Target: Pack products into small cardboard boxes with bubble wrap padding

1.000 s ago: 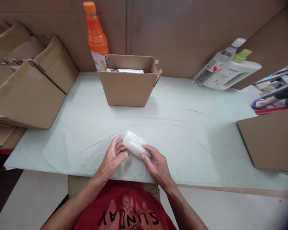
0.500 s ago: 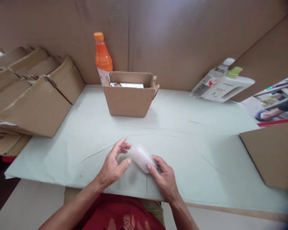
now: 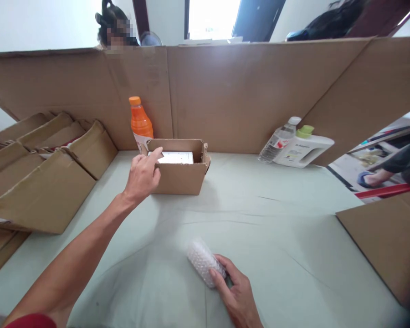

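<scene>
My right hand is closed round the lower end of a rounded, oblong bubble-wrapped package and holds it at the near side of the table. What the wrap contains cannot be made out. My left hand reaches over the left front of a small open cardboard box. Its index finger stretches towards the box opening, while the other fingers bend and nothing shows in them. Inside the box lies a flat white item with a dark patch at its left end.
Several folded cardboard boxes stand at left. An orange bottle is behind the box. A clear bottle and a white jug lean against the cardboard wall. A cardboard piece is at right; people are beyond.
My left hand has left the bubble-wrapped package and moved forward to the cardboard box. My right hand still holds the package. The view has tilted up, showing the space beyond the wall.
</scene>
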Tool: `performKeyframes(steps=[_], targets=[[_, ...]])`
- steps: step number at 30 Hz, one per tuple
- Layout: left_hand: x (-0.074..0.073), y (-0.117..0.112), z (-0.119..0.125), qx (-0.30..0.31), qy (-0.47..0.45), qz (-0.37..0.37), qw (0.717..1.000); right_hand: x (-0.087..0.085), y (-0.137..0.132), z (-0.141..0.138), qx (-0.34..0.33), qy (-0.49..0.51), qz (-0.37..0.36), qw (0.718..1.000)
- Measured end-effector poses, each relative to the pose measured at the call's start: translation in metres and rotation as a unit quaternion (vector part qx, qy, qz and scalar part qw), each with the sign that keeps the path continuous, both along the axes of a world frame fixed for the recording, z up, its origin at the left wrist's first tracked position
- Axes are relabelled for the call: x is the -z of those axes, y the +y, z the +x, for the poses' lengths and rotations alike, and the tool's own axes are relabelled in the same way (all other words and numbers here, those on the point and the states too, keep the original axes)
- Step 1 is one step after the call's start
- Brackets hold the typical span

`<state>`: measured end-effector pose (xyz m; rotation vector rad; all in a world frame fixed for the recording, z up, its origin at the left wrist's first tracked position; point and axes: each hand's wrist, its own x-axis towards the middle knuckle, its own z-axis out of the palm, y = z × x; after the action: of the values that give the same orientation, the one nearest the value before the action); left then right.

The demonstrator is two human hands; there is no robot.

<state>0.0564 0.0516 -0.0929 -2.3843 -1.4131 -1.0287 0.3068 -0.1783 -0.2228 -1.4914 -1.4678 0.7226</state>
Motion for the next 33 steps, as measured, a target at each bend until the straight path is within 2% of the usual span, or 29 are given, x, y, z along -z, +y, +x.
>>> performKeyframes(steps=[2, 6, 9, 11, 13, 15, 17, 19, 20, 22, 25, 27, 30, 33], targets=[[0.001, -0.019, -0.005, 0.030, 0.014, 0.023, 0.999, 0.000, 0.001, 0.001, -0.004, 0.012, -0.024, 1.000], [-0.003, -0.083, -0.020, 0.073, 0.049, 0.058, 0.994, -0.002, 0.002, 0.011, -0.002, 0.077, -0.069, 0.995], [-0.010, -0.129, -0.033, 0.099, 0.065, 0.029, 0.993, -0.018, 0.005, 0.030, 0.037, 0.151, -0.073, 0.985], [-0.014, -0.149, -0.043, 0.110, 0.054, 0.018, 0.992, -0.045, 0.011, 0.043, 0.073, 0.185, -0.035, 0.979], [-0.014, -0.160, -0.053, 0.097, 0.025, 0.029, 0.995, -0.084, 0.022, 0.048, 0.083, 0.173, 0.011, 0.981], [-0.009, -0.164, -0.062, 0.076, -0.008, 0.042, 0.996, -0.129, 0.041, 0.042, 0.062, 0.081, 0.054, 0.993], [-0.002, -0.165, -0.067, 0.070, -0.035, 0.047, 0.996, -0.174, 0.066, 0.026, 0.020, -0.077, 0.096, 0.992], [0.006, -0.165, -0.068, 0.078, -0.056, 0.051, 0.994, -0.210, 0.096, 0.004, -0.029, -0.242, 0.100, 0.965], [0.009, -0.165, -0.067, 0.082, -0.064, 0.054, 0.993, -0.223, 0.110, -0.009, -0.042, -0.326, 0.079, 0.941], [0.014, -0.165, -0.065, 0.091, -0.076, 0.057, 0.991, -0.242, 0.137, -0.035, -0.066, -0.496, 0.001, 0.866], [0.016, -0.166, -0.065, 0.102, -0.087, 0.059, 0.989, -0.249, 0.166, -0.071, -0.141, -0.651, -0.106, 0.738], [0.016, -0.165, -0.065, 0.109, -0.092, 0.057, 0.988, -0.243, 0.179, -0.090, -0.194, -0.680, -0.126, 0.696], [0.016, -0.164, -0.067, 0.112, -0.101, 0.054, 0.987, -0.226, 0.190, -0.104, -0.213, -0.691, -0.110, 0.682], [0.019, -0.162, -0.067, 0.118, -0.106, 0.055, 0.986, -0.210, 0.193, -0.101, -0.208, -0.679, -0.093, 0.698]])
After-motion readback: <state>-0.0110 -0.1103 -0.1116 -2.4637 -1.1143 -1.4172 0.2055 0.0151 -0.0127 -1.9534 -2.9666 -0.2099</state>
